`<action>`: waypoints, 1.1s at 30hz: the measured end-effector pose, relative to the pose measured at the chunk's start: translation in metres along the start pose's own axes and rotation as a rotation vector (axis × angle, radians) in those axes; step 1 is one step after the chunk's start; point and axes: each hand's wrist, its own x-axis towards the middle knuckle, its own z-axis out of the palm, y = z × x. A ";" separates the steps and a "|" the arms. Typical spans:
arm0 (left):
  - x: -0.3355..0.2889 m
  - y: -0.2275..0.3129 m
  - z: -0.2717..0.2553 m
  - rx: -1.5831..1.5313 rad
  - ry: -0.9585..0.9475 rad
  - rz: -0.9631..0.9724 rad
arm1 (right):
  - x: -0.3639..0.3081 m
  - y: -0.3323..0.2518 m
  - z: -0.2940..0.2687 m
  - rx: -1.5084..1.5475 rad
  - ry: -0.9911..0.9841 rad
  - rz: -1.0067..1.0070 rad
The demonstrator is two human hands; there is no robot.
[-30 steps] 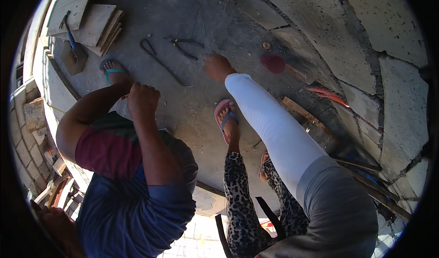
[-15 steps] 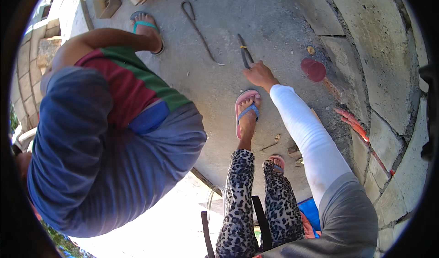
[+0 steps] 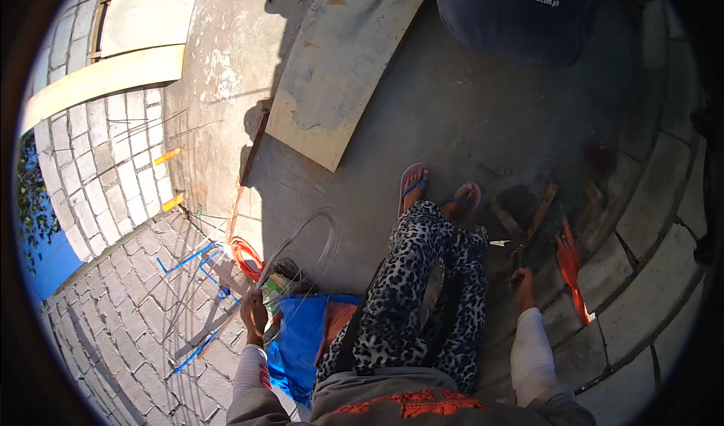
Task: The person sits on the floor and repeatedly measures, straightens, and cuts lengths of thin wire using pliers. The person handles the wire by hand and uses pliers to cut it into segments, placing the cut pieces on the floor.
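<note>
My left hand (image 3: 254,314) is closed around a coil of thin wire (image 3: 332,233), whose loose loops fan out to the right above a blue sheet. Out to the right, my right hand (image 3: 522,286) is curled shut in shadow. A dark, narrow tool sticks up from its fingers; it looks like the pliers from the earlier frame, though its jaws blur into the dark ground. Below me are my legs in leopard-print trousers and my feet in pink flip-flops (image 3: 413,181).
A large plywood board (image 3: 332,86) lies ahead on the concrete. A co-worker's dark shirt (image 3: 513,18) fills the top right. Wood pieces (image 3: 543,209) and a red-orange strip (image 3: 571,267) lie near the block wall (image 3: 641,215). A blue sheet (image 3: 298,343) and an orange coil (image 3: 245,256) are at left.
My view has swung round and the co-worker now appears at the top. My right hand, earlier at the pliers on the ground, is back by my leg. My left hand with the wire has come into view.
</note>
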 end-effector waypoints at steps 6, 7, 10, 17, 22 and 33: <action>0.046 -0.108 0.057 -0.067 0.187 -0.171 | 0.009 0.009 0.032 -0.682 0.035 0.077; 0.060 -0.124 0.069 -0.041 0.233 -0.155 | 0.019 -0.002 0.054 -0.883 0.019 0.030; 0.112 -0.153 0.094 -0.041 0.322 -0.161 | 0.044 -0.035 0.134 -1.936 -0.527 -0.924; 0.157 -0.161 0.212 -0.167 0.522 0.002 | 0.052 -0.009 0.418 -2.028 -0.468 -0.699; 0.174 -0.156 0.361 -0.246 0.178 0.021 | 0.050 0.094 0.567 -2.233 -0.525 -0.830; 0.209 -0.113 0.599 -0.669 -0.222 0.228 | 0.232 0.150 0.654 -2.858 -1.046 -1.369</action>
